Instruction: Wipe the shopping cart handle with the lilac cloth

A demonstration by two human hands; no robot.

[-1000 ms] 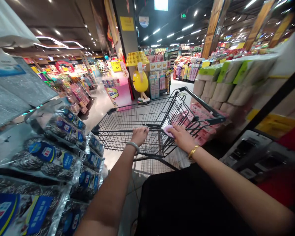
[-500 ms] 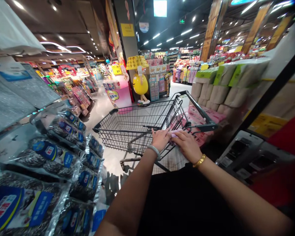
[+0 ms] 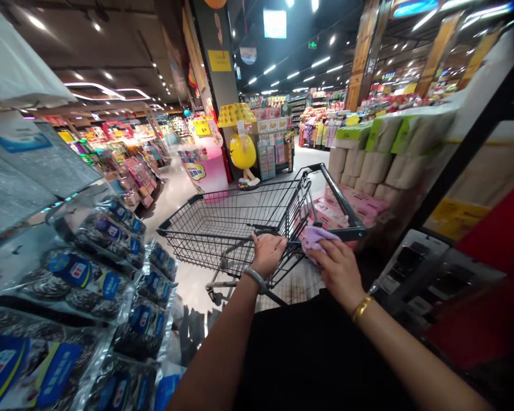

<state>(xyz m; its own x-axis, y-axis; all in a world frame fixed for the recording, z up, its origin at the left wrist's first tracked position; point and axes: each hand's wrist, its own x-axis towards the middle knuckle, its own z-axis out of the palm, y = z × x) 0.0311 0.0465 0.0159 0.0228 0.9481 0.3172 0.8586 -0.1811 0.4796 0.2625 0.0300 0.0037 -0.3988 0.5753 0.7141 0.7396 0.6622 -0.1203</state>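
A black wire shopping cart [image 3: 223, 225] stands in the aisle in front of me, its basket bare. My left hand [image 3: 268, 254], with a pale bangle on the wrist, is closed round the cart's handle bar. My right hand [image 3: 338, 268], with a gold bangle, presses a small lilac cloth [image 3: 317, 237] against the handle to the right of the left hand, fingers curled over the cloth.
Hanging packs of steel scourers [image 3: 81, 274] crowd the left side. Stacked paper-roll packs [image 3: 381, 160] and pink packets [image 3: 351, 200] line the right. A yellow mascot figure [image 3: 243, 151] and a pink display stand [image 3: 205, 165] are ahead beside a dark pillar [image 3: 216, 68]. Dark shelving [image 3: 466, 257] is close at right.
The cart has swung so its handle sits nearer my right. My right hand slid the lilac cloth along the handle to the right; my left hand moved right along the bar.
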